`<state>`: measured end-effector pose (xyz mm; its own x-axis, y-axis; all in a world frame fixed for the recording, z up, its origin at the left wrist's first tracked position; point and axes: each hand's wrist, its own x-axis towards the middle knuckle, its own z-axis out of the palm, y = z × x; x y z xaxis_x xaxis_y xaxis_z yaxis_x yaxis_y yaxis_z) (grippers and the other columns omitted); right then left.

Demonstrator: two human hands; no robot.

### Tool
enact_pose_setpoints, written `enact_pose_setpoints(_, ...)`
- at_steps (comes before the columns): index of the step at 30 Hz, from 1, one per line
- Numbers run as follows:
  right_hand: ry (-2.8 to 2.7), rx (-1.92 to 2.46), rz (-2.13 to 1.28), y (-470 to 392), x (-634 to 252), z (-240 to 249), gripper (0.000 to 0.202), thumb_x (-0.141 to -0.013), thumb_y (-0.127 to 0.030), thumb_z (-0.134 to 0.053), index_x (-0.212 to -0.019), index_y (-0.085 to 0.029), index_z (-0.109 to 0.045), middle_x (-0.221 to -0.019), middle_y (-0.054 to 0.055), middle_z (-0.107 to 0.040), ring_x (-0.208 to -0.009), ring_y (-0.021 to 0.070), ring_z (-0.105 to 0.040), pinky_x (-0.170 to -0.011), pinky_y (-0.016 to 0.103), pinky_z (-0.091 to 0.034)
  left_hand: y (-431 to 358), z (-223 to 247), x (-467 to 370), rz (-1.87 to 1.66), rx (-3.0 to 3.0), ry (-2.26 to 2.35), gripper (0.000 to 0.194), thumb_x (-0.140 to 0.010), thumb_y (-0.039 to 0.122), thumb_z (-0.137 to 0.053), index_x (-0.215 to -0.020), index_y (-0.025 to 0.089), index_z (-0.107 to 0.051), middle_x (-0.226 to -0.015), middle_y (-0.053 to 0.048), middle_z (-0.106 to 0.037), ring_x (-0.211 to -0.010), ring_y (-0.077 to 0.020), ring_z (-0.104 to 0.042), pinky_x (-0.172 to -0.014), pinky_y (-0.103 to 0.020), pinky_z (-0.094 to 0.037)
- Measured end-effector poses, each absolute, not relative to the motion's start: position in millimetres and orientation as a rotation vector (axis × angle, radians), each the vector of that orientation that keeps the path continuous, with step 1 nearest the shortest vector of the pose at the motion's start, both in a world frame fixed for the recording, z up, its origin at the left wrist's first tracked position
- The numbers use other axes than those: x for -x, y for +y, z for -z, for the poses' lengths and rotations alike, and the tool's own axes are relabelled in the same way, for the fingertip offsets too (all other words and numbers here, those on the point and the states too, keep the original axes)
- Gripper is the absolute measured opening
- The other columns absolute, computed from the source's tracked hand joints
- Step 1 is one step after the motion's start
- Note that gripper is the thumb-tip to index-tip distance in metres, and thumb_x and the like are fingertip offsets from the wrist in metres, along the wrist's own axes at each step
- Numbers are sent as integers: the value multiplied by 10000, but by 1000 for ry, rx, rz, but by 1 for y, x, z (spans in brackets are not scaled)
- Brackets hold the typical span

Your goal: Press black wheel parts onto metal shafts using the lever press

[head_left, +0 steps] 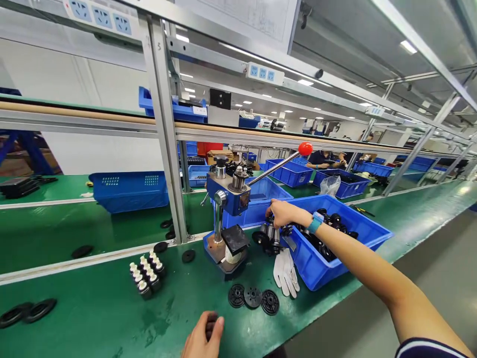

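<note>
My right hand reaches over a cluster of black and silver parts between the press and a blue bin; its fingers curl down at the top of the cluster, and what they hold is too small to make out. Near the front edge, my left hand hovers with thumb and fingers apart, holding nothing. The hand press has a red-knobbed lever and a black plate at its base. In front of it lie several black discs, beside a white glove.
A blue bin of black parts stands under my right forearm. White-topped black pieces stand in rows at the left. More black rings lie at far left. A metal post rises behind. People sit at the far bench.
</note>
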<state>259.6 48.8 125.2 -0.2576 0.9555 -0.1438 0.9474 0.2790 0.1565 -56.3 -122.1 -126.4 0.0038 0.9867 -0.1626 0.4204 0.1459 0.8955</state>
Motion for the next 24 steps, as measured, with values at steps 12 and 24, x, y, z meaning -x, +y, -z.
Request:
enact_pose_setpoints(12, 2440, -1597, 7, 10, -245, -53, 515, -695, -119, -680, -1189, -217, -787, -1187, 163, -632, -837, 261, -730, -732, 311, -513, -79, 68, -64, -1056, -1543, 1377, 676, -864, 479, -558, -1416, 92, -514, -1490, -235, -572, -1399, -340, -538, -1158, -461, -419)
enact_pose_setpoints(24, 2568, -1490, 99, 27, -261, -38, 554, -736, -57, -631, -1245, -225, -769, -1289, 148, -563, -1054, 253, -695, -901, 295, -515, -26, 43, -90, -579, -1600, 1511, 487, -946, 583, -539, -1013, 144, -740, -1118, -194, -781, -1083, -355, -721, -893, -383, -512)
